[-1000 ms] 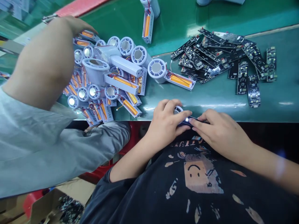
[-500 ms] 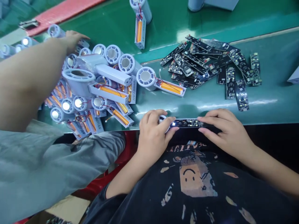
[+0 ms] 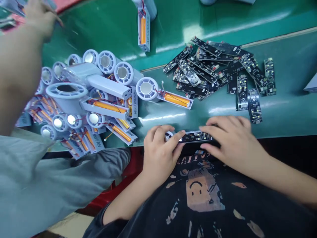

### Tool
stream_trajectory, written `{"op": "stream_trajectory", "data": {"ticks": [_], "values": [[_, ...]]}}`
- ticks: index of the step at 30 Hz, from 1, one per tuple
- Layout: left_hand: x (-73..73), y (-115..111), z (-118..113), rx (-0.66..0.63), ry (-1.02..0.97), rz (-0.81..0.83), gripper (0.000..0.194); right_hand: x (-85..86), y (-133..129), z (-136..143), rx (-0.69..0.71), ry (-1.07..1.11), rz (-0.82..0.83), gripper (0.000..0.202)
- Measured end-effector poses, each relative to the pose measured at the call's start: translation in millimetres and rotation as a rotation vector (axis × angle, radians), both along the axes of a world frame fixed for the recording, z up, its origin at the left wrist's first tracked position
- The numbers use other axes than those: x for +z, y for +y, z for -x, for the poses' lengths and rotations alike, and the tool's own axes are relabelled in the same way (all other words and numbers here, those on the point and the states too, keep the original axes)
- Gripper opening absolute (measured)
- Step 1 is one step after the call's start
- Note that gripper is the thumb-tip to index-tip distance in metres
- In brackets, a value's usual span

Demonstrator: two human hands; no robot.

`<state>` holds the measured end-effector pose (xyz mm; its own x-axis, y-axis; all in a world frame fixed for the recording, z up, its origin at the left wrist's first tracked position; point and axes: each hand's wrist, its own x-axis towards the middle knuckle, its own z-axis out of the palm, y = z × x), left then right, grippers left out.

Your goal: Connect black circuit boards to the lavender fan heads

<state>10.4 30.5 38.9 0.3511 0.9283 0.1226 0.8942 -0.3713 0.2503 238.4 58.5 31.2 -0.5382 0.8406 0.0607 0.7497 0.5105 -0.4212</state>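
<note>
Circuit board (image 3: 194, 136) between left-hand fingers (image 3: 176, 138)

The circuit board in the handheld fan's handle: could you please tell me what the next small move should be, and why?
Perhaps press the circuit board gently down at its right end: the right hand is at that end, the left hand holds the handheld fan, and I cannot confirm the board is fully seated.

The black short-sleeved shirt (image 3: 237, 195) bears a frowning square print (image 3: 201, 195).
</note>
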Motion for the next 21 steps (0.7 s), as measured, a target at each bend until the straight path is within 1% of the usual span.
{"op": "stream_trajectory", "data": {"ticks": [2,3,4,5,6,7,8,9,10,12,14,16,18,21], "values": [[-0.3,0,0,-0.018,-0.006,0.0,0.019,-1.5,1,15,0.078,-0.068,-0.045,0.037],[-0.7,0,1,-0.029,-0.024,-0.001,0.021,-3.3,2,22,0.131,-0.104,-0.057,0.035],[-1.3,0,2,-0.045,-0.069,-0.007,0.028,-5.4,4,26,0.174,-0.133,-0.069,0.029],[-2.4,0,4,-0.065,-0.143,-0.025,0.041,-7.4,5,28,0.204,-0.147,-0.08,0.024],[-4.0,0,6,-0.087,-0.24,-0.059,0.058,-8.9,7,26,0.21,-0.144,-0.092,0.021],[-6.2,0,10,-0.106,-0.346,-0.109,0.076,-9.6,10,20,0.188,-0.122,-0.102,0.02],[-9.0,0,13,-0.119,-0.444,-0.167,0.09,-9.7,12,10,0.137,-0.081,-0.113,0.022],[-12.4,0,17,-0.125,-0.52,-0.219,0.098,-9.1,14,-4,0.056,-0.033,-0.129,0.024],[-16.3,0,21,-0.125,-0.567,-0.253,0.101,-8.1,16,-20,-0.058,0.014,-0.143,0.027],[-25.1,3,25,-0.118,-0.589,-0.252,0.098,-6.5,23,-57,-0.342,0.045,-0.219,0.036],[-33.9,7,26,-0.122,-0.556,-0.212,0.09,-6.8,33,-91,-0.623,-0.076,-0.244,0.038],[-40.9,14,23,-0.132,-0.509,-0.204,0.082,-9.5,46,-115,-0.827,-0.166,-0.221,0.034],[-45.2,21,17,-0.148,-0.479,-0.229,0.078,-13.9,58,-130,-0.954,-0.174,-0.209,0.03],[-48.0,29,10,-0.162,-0.451,-0.25,0.072,-19.6,71,-142,-1.073,-0.145,-0.196,0.029]]}}
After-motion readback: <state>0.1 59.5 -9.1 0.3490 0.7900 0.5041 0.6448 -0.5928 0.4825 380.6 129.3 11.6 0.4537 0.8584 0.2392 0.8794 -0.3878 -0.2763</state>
